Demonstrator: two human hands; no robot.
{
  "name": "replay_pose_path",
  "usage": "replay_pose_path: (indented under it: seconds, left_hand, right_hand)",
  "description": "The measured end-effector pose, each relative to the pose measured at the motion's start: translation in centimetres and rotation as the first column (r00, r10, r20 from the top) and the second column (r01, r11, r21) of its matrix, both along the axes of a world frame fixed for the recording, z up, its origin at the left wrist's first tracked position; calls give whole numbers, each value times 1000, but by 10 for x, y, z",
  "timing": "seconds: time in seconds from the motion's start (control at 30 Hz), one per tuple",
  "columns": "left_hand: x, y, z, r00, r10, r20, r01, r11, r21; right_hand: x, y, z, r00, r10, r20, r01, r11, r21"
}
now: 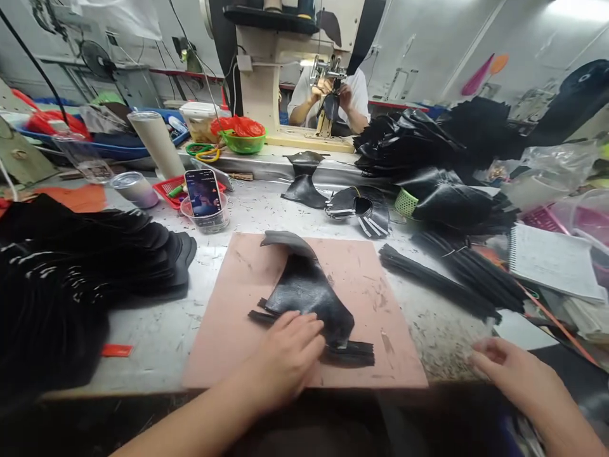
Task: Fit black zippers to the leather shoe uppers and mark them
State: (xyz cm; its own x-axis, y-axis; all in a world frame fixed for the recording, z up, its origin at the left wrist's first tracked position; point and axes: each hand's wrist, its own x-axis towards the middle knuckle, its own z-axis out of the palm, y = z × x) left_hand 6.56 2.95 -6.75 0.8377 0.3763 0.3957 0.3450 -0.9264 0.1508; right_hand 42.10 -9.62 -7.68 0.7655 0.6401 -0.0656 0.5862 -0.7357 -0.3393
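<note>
My left hand (pixel 294 350) lies flat on a black leather piece (pixel 304 292), its fingers stretched over the lower edge. The leather's upper end curls up off a pink board (pixel 223 324). A black strip that looks like a zipper (pixel 354 354) runs under the leather's lower edge and sticks out on both sides. Off to the right, past the board, my right hand (pixel 511 368) hovers near the table's front edge with thumb and fingers curled together. Something small and pale shows faintly at its fingertips, too blurred to name.
Stacked black pieces (pixel 137 254) fill the left side. Bundled black strips (pixel 471 279) and a spiral notebook (pixel 554 260) lie right. A phone (pixel 204 192) leans in a clear cup behind the board. Across the table, a person (pixel 354 95) works at a sewing machine (pixel 266 82).
</note>
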Motion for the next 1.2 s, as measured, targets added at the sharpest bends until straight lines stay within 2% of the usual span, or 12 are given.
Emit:
replay_pose_path:
  seconds: [0.07,0.1,0.17,0.23,0.3,0.4,0.57,0.67,0.87,1.2]
  left_hand:
    - [-3,10,2,999,-35,37,32,997,64]
    - [-3,14,2,997,-67,46,62,993,100]
    - [2,18,2,991,-123,51,113,980,162]
    - [8,15,1,986,-156,51,142,968,208]
    - [12,9,1,983,-175,57,156,957,247]
    - [15,1,-1,980,-184,78,154,945,288]
    - [16,1,-5,975,-182,127,140,949,281]
    - [17,3,-5,971,-193,141,149,949,279]
    - [17,3,-8,969,-204,139,158,946,284]
    - [16,3,-11,968,-211,137,160,937,311]
  right_hand:
    - [-35,-1,18,989,-25,-147,51,984,173]
    - [-56,1,25,986,-1,-169,53,952,301]
    - [-99,11,35,960,151,-235,5,831,556]
    - [-134,22,35,872,345,-347,-50,767,639]
    - [-158,30,31,794,492,-358,-128,711,691]
    - [-177,34,23,743,595,-308,-264,682,682]
    - [-188,36,17,765,637,-94,-489,671,558]
    - [-190,37,17,763,647,14,-565,655,502]
    - [-192,38,18,746,660,84,-616,638,462]
    - [-193,39,20,724,685,77,-644,633,429]
